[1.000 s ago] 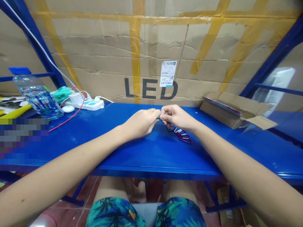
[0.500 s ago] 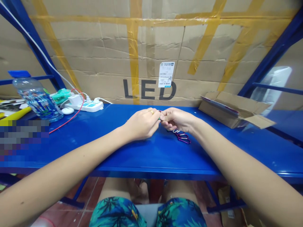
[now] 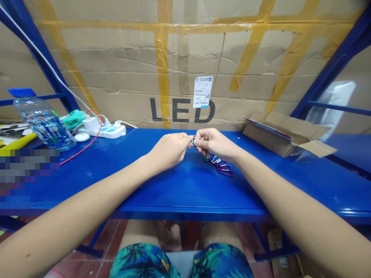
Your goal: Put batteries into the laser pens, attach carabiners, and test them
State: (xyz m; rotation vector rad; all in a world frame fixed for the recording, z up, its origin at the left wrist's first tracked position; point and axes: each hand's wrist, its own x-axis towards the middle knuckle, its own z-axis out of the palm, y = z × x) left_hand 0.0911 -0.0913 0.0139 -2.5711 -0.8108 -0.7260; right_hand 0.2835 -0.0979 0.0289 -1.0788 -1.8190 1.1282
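Note:
Just above the table's middle, my left hand (image 3: 173, 150) and my right hand (image 3: 213, 143) meet fingertip to fingertip. Both are closed in a pinch on small carabiners (image 3: 191, 141), of which only green and reddish metal bits show between the fingers. A gold-coloured ring sits on a finger of my left hand. Below my right hand, several carabiners (image 3: 222, 168) in purple, blue and green lie in a row on the blue table (image 3: 179, 189). Whether they are linked to the held ones I cannot tell.
An open cardboard box (image 3: 278, 133) stands at the right. At the left are a water bottle (image 3: 46, 121), a white power strip (image 3: 111, 131) with plugs, and a red cable (image 3: 82, 150). A large taped carton (image 3: 124, 73) forms the back wall.
My hands have drawn slightly apart, so more of the held carabiners shows between the fingers. My right hand has lifted a little, uncovering more of the carabiners on the table.

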